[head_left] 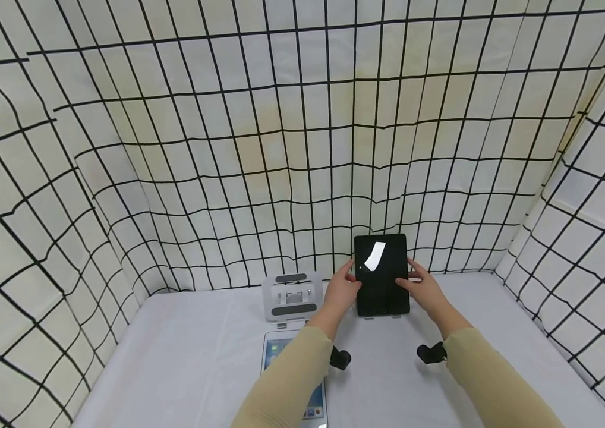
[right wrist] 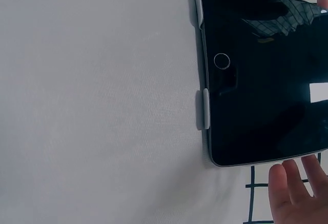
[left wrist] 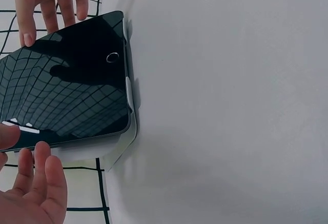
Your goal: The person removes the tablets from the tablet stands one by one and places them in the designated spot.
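Note:
A black tablet (head_left: 381,285) with a round home button stands tilted back on a white stand (left wrist: 129,141), its lower edge behind two small white lips (right wrist: 206,108). My left hand (head_left: 342,291) holds the tablet's left edge, the thumb at the front of the screen and the fingers along the side. On the opposite edge my right hand (head_left: 424,288) grips in the same way, thumb in front. In the right wrist view, fingertips (right wrist: 289,170) of the right hand meet the tablet's edge. Most of the stand is hidden behind the tablet.
Left of the tablet is a second white stand (head_left: 293,310) with grey pads. In front of it a white tablet (head_left: 317,404) lies with its screen lit, partly under my left sleeve (head_left: 286,380). A white cloth wall with a black grid (head_left: 302,148) rises behind the white table (head_left: 190,356).

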The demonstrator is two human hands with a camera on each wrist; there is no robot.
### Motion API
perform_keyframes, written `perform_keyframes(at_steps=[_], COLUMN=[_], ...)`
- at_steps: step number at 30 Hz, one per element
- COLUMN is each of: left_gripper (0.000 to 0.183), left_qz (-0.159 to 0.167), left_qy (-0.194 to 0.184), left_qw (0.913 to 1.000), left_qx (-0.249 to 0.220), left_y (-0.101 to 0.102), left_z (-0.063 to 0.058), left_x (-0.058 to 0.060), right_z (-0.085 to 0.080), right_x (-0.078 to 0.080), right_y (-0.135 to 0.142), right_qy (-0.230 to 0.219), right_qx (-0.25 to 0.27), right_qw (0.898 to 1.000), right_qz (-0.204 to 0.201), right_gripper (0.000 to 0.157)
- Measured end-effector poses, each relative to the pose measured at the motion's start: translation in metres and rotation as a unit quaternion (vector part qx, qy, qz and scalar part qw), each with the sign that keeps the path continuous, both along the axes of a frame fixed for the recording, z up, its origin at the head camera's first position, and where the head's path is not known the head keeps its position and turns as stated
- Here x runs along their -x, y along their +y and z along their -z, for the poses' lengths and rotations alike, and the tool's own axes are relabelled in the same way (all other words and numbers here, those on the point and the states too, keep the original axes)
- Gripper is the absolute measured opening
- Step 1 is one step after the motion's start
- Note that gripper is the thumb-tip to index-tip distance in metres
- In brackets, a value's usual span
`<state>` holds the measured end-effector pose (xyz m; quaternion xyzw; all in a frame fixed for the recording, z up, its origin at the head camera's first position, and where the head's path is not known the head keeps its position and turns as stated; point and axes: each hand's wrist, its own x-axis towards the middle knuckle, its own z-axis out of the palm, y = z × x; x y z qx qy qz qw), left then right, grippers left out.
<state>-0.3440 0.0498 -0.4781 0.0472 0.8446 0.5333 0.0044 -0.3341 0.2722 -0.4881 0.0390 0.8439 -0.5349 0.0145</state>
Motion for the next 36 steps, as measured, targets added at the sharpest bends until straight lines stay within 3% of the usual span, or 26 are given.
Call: perform_keyframes(at_steps=[12, 18, 24, 29, 36], left_gripper=[0.06, 0.057, 0.052, 0.06, 0.074], left_qz=[0.006, -0.005, -0.006, 0.012, 0.018], left_qy=[0.015, 0.041, 0.058, 0.086, 0.116], left_qw=[0.9998, 0.9988, 0.9981, 0.995, 0.9887], left_qx=[0.012, 0.025, 0.021, 0.048, 0.093], left_y=[-0.002, -0.001, -0.003, -0.005, -0.007], left_z=[-0.002, -0.001, 0.002, 0.005, 0.007], left_x=[-0.004, -0.007, -0.009, -0.007, -0.004], right_z=[0.004, 0.009, 0.011, 0.015, 0.019], right_x=[-0.003, -0.006, -0.011, -0.013, -0.013], right_y=[0.002, 0.002, 0.003, 0.005, 0.008], right_qy=[0.051, 0.082, 0.085, 0.087, 0.133], right_qx=[-0.019, -0.03, -0.009, -0.016, -0.047], right_qw=[0.998, 0.995, 0.995, 0.996, 0.99], right_qz=[0.018, 0.037, 0.042, 0.023, 0.025], right_gripper=[0.069, 0.065, 0.063, 0.064, 0.067])
